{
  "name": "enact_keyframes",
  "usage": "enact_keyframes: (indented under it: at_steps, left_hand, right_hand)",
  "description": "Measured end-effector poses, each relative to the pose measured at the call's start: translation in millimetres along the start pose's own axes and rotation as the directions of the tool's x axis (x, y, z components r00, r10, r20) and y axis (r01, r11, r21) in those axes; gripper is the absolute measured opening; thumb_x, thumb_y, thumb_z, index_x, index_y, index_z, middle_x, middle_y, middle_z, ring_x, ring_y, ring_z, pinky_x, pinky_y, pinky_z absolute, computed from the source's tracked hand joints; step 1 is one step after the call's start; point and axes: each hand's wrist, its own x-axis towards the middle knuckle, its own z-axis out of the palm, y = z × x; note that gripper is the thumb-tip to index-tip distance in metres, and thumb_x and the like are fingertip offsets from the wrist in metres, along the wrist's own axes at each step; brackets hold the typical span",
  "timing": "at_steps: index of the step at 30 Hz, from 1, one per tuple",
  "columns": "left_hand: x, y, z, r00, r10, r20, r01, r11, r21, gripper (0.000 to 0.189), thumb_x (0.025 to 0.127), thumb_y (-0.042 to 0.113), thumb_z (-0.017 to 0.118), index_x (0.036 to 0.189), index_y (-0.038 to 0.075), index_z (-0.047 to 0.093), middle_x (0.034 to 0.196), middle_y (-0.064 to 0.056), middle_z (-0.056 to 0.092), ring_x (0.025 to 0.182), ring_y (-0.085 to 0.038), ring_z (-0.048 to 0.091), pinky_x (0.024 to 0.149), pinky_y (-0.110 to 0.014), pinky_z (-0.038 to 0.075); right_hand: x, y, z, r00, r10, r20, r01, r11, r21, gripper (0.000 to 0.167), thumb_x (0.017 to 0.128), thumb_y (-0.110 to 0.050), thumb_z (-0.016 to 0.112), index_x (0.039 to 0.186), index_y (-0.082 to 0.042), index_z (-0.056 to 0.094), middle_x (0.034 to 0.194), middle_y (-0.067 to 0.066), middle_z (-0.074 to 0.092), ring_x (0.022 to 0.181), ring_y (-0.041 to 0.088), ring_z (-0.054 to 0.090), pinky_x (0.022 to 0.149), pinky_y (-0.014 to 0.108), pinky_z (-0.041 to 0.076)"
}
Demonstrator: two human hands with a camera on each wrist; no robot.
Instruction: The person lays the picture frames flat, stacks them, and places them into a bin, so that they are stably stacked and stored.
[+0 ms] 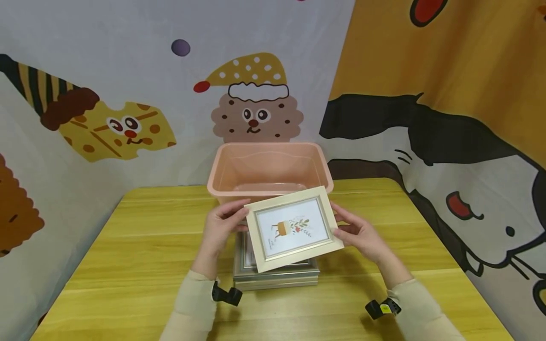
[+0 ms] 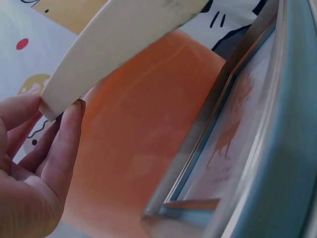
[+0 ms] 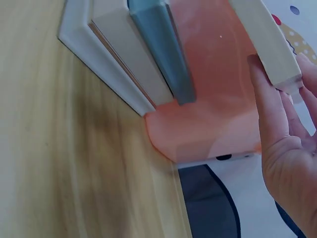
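A cream picture frame (image 1: 294, 228) with a silver inner edge and a plant print is held up, tilted, between both hands. At its left corner the left hand (image 1: 219, 229) pinches it between thumb and fingers. On the opposite side the right hand (image 1: 360, 234) grips its edge the same way. Below it lies a stack of silver-toned picture frames (image 1: 277, 279), partly hidden by the held one. In the left wrist view the top stacked frame (image 2: 233, 124) also shows a print. From the right wrist, several stacked frames (image 3: 163, 54) appear edge-on.
Behind the stack stands a pink plastic bin (image 1: 270, 166), its visible inside holding nothing. Both rest on a yellow wood-grain table (image 1: 162, 251). A cartoon-printed cloth (image 1: 141, 71) hangs behind the table and along both sides.
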Motion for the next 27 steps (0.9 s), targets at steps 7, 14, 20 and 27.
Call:
enact_keyframes:
  at_steps: [7, 14, 20, 27]
  left_hand:
    - [-4.6, 1.4, -5.2, 0.998, 0.012, -0.057, -0.011, 1.000, 0.007, 0.029, 0.089, -0.008, 0.068, 0.117, -0.012, 0.066, 0.091, -0.002, 0.073, 0.074, -0.014, 0.069, 0.058, -0.031, 0.060]
    - [-10.8, 0.8, -10.4, 0.998, 0.027, -0.060, -0.026, 0.999, 0.025, 0.033, 0.089, -0.009, 0.067, 0.122, -0.014, 0.062, 0.090, -0.001, 0.071, 0.074, -0.012, 0.066, 0.061, -0.030, 0.060]
    - [-18.8, 1.2, -16.0, 1.000, 0.013, -0.005, -0.012, 0.992, 0.122, 0.046, 0.088, -0.008, 0.070, 0.132, -0.007, 0.058, 0.103, -0.010, 0.071, 0.082, -0.015, 0.067, 0.069, -0.032, 0.061]
    - [-27.7, -1.2, -24.3, 0.996, -0.045, 0.077, 0.028, 0.978, 0.206, 0.060, 0.090, -0.006, 0.068, 0.146, 0.004, 0.049, 0.122, -0.028, 0.062, 0.093, -0.016, 0.067, 0.072, -0.035, 0.061]
  right_hand:
    - [-3.7, 3.1, 14.6, 0.999, -0.031, -0.021, 0.032, 0.998, 0.052, 0.065, 0.097, 0.007, 0.057, 0.154, -0.017, 0.037, 0.122, 0.004, 0.058, 0.100, 0.020, 0.065, 0.068, 0.036, 0.061]
    - [-6.1, 7.6, 23.9, 0.998, -0.054, -0.014, 0.055, 0.994, 0.091, 0.066, 0.096, 0.008, 0.056, 0.155, -0.017, 0.036, 0.123, 0.004, 0.058, 0.100, 0.020, 0.066, 0.068, 0.036, 0.061]
    - [-6.9, 8.2, 29.2, 0.999, -0.034, -0.042, 0.037, 0.996, 0.082, 0.066, 0.096, 0.007, 0.058, 0.154, -0.016, 0.037, 0.123, 0.007, 0.058, 0.101, 0.020, 0.065, 0.069, 0.036, 0.061]
    - [-6.5, 9.4, 34.4, 0.998, -0.028, -0.050, 0.032, 0.996, 0.078, 0.067, 0.095, 0.007, 0.059, 0.154, -0.017, 0.038, 0.121, 0.006, 0.059, 0.100, 0.020, 0.065, 0.068, 0.036, 0.061]
